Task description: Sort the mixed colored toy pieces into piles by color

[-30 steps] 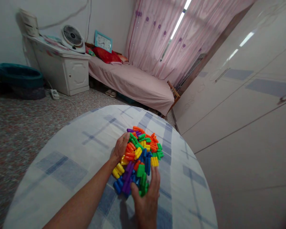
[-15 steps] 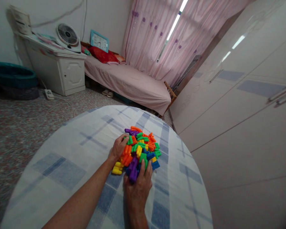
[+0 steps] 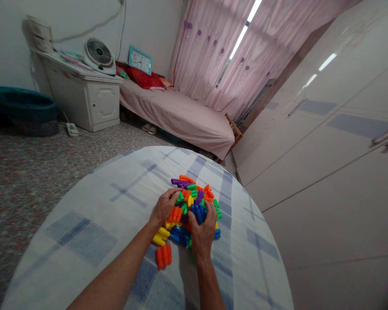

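Observation:
A heap of colourful plastic building blocks [image 3: 190, 200], each of joined rounded tubes, lies on the cloth-covered table. At the heap's left side, my left hand [image 3: 164, 206] has its fingertips and thumb closed at a green block [image 3: 180, 198]. My right hand [image 3: 204, 232] reaches in from the front, thumb and fingers around a blue block [image 3: 198, 213]. A purple block [image 3: 199, 197] sits just beyond those fingers. Other blue blocks [image 3: 180, 236] and a yellow block [image 3: 161, 236] lie at the near edge. An orange block [image 3: 164, 256] rests apart, nearer me.
A checked blue-and-white cloth [image 3: 97, 232] covers the rounded table. Beyond it stand a bed [image 3: 181, 112], a white cabinet [image 3: 101, 105] with a fan [image 3: 99, 54], and a teal tub [image 3: 22, 105]. A pale wardrobe [image 3: 326, 172] is on the right.
My right hand has moved forward from the purple and green blocks at the near edge, further into the heap. An orange block now lies apart in front. My left hand stays by the green block.

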Motion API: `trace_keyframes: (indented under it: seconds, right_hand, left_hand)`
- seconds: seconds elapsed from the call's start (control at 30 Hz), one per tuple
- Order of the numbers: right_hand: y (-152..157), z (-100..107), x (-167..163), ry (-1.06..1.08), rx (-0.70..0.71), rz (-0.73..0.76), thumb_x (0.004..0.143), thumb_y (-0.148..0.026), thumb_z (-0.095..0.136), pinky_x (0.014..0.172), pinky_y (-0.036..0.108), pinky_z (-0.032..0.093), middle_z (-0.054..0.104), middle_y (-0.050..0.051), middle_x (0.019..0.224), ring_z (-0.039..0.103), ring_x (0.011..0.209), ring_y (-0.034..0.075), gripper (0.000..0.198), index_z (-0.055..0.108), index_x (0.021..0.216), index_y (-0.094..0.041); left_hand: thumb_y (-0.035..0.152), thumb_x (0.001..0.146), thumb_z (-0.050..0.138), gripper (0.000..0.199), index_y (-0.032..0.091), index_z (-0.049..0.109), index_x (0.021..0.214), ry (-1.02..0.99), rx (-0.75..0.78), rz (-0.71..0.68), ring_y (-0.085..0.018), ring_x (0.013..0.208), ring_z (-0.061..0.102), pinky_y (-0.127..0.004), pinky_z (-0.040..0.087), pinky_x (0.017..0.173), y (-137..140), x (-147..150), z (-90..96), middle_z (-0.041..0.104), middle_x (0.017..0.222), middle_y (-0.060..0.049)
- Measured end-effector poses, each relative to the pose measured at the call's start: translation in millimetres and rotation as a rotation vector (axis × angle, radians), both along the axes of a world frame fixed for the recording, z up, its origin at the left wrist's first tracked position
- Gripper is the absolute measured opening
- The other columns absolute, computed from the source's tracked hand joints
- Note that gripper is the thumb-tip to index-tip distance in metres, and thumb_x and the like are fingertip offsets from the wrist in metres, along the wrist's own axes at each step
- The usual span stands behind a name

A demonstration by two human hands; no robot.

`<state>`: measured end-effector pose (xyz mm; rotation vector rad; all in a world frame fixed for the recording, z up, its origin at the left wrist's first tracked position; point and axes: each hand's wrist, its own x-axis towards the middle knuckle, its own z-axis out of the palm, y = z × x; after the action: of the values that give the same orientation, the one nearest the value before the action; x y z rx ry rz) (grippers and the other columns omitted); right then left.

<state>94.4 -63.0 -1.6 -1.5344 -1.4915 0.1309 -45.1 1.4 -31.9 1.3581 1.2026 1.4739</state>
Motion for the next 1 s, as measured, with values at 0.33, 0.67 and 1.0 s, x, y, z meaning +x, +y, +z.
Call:
trace_keyframes:
  seconds: [0.33,0.67,1.0]
  right_hand:
    - [46,32,31,-0.028,0.006,0.141,0.087,-0.044,0.043,0.107,0.044,0.028,0.044,0.013,0.137,0.036,0.129,0.023,0.051,0.047,0.129,-0.016]
    - [139,1,81,0.091,-0.377,0.219,0.08,-0.058,0.044,0.105,0.046,0.031,0.055,0.016,0.128,0.047,0.122,0.027,0.063,0.059,0.117,-0.009]
    - [87,32,65,0.011,-0.516,0.414,0.088,-0.054,0.034,0.107,0.039,0.031,0.058,0.008,0.127,0.048,0.121,0.021,0.053,0.059,0.119,-0.018]
  left_hand:
    - [0.047,0.087,0.042,0.042,0.018,0.062,0.112,-0.013,-0.013,0.067,-0.019,0.115,0.053,-0.034,0.035,0.105,0,1,-0.2,0.062,0.119,-0.007]
    - [0.044,0.089,0.041,0.04,0.018,0.06,0.114,0.002,-0.031,0.063,-0.018,0.114,0.053,-0.032,0.035,0.104,-1,1,4.0,0.061,0.119,-0.007]
    - [0.047,0.09,0.04,0.042,0.019,0.059,0.115,0.017,-0.053,0.063,-0.019,0.115,0.053,-0.033,0.035,0.104,0,1,-0.2,0.061,0.119,-0.006]
